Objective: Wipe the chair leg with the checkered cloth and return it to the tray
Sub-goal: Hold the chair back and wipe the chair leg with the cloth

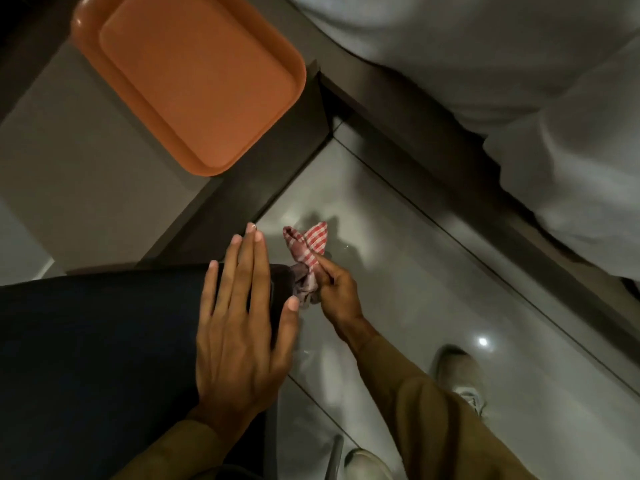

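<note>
A glossy grey tiled floor (pixel 398 271) fills most of the view, and rumpled white bedding (pixel 502 81) is seen up and to the right of the chair. The chair itself shows as a dark padded seat (pixel 86 341) at lower left. A flat orange plastic tray (pixel 194 81) with rounded corners is set on a grey table top (pixel 69 161), well above the seat, with nothing lying in it. The left hand (pixel 239 327) is laid flat on the seat's right edge, fingers spread, nothing grasped. The right hand (pixel 337 296) is clenched around the red-and-white checkered cloth (pixel 308 251), just right of the seat corner. The cloth is bunched and twisted; two ends flare upward like a bow, and its lower part is in shadow against the seat corner. The chair leg cannot be made out.
</note>
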`<state>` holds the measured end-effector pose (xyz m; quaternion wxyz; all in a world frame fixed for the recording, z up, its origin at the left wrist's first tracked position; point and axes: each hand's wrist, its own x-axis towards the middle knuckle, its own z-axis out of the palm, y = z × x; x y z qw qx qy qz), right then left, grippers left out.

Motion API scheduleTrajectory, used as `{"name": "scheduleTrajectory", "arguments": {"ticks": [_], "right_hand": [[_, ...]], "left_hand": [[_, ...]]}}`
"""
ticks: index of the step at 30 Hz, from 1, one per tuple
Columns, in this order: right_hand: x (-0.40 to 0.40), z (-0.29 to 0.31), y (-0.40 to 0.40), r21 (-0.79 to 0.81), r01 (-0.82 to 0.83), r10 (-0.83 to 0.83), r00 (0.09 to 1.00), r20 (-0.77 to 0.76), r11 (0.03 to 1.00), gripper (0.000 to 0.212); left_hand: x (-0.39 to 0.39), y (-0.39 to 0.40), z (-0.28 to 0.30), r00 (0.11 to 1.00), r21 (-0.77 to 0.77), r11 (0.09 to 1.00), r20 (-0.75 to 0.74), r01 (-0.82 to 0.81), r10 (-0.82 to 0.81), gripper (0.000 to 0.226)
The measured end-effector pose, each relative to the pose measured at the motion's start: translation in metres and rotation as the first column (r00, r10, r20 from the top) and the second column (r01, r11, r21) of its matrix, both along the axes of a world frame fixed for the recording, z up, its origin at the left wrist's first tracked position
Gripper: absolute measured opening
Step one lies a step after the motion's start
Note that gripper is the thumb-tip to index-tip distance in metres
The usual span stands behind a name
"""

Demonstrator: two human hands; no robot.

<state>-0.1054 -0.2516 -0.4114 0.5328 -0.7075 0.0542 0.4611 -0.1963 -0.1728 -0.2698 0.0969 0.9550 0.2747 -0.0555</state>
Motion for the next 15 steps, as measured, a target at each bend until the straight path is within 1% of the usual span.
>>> {"name": "scheduleTrajectory", "arguments": {"ticks": [4, 7, 8, 11, 15], "right_hand": [[0.017, -0.041, 0.012, -0.090, 0.020, -0.029, 0.995, -0.099, 0.996, 0.035], [0.023, -0.036, 0.016, -0.136, -0.108, 0.096, 0.991, -0.089, 0.985, 0.036], [0.022, -0.026, 0.016, -0.132, -0.103, 0.091, 0.992, -0.088, 0.986, 0.036], [0.013, 0.020, 0.007, -0.041, 0.001, -0.004, 0.996, -0.084, 0.999, 0.036], [-0.004, 0.065, -0.008, 0.114, 0.000, 0.003, 1.000, -0.028, 0.993, 0.036]], "left_hand": [[-0.001, 0.000, -0.005, 0.999, 0.002, 1.000, 0.029, 0.020, -0.020, 0.073], [-0.001, 0.002, -0.005, 0.999, -0.004, 1.000, 0.032, 0.018, -0.018, 0.073], [-0.002, 0.002, -0.004, 1.000, -0.003, 1.000, 0.026, 0.017, -0.017, 0.073], [0.000, 0.001, 0.001, 1.000, -0.008, 1.000, 0.003, 0.008, -0.008, 0.073], [0.004, -0.001, 0.008, 1.000, -0.048, 0.999, -0.004, -0.015, 0.015, 0.073]]}}
